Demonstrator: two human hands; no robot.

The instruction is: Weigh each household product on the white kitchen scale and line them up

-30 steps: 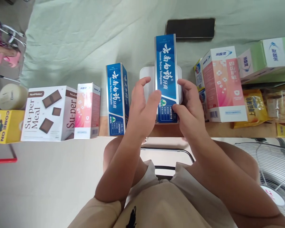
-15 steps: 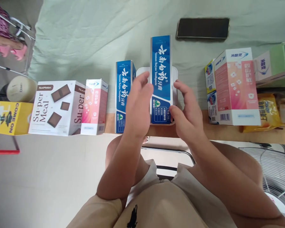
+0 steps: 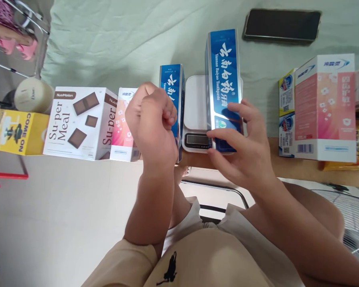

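My right hand (image 3: 245, 143) grips the lower end of a blue Yunnan Baiyao toothpaste box (image 3: 224, 71), thumb and fingertips at its near left edge and other fingers over its top face. That box lies over the right part of a white kitchen scale (image 3: 195, 101), whose dark display shows at the near edge; whether they touch I cannot tell. My left hand (image 3: 154, 119) is closed in a loose fist, with nothing visible in it. It hovers in front of a second blue toothpaste box (image 3: 179, 91), hiding part of it and of a pink-and-white box (image 3: 118, 135).
On the left stand a white Su-per Meal box (image 3: 74, 119), a yellow box (image 3: 26, 131) and a cream round container (image 3: 32, 95). On the right are a larger pink-and-white box (image 3: 323, 107) and yellow-blue soap boxes (image 3: 286, 115). A phone (image 3: 283, 26) lies on the green cloth.
The toothpaste box has shifted right and tilted, uncovering the scale's left side and display. My right hand has closed on it. My left hand has moved away leftward and curled into a fist.
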